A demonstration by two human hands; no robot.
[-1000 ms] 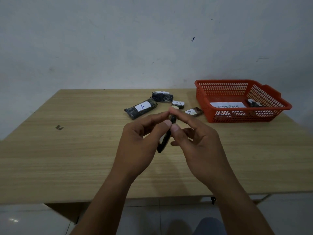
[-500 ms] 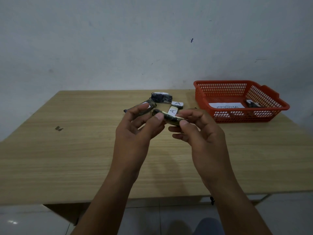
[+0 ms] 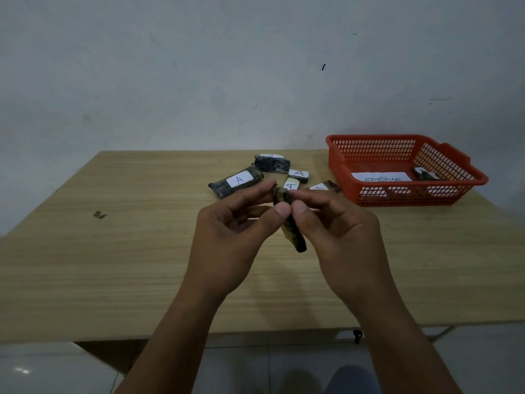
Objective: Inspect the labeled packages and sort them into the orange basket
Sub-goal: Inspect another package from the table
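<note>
I see both hands raised over the middle of the wooden table (image 3: 113,265), sharing one small dark package (image 3: 289,220). The left hand (image 3: 233,243) pinches its upper end between thumb and curled fingers, and the right hand (image 3: 341,237) pinches the same end from the other side; the package hangs tilted, its lower end pointing down toward me.

Beyond the hands, toward the far edge, lie more wrapped packages with white "A" labels: a long one (image 3: 235,182) to the left, a stubby one (image 3: 272,163) farther back, a small one (image 3: 299,175) right of it, one (image 3: 291,184) partly hidden behind my fingertips, and another (image 3: 322,186) just beside the orange basket (image 3: 369,140).

The basket sits at the far right, holding a white slip (image 3: 380,177) with handwriting and one dark package (image 3: 424,174). A small dark mark (image 3: 100,214) shows on the left of the tabletop.
</note>
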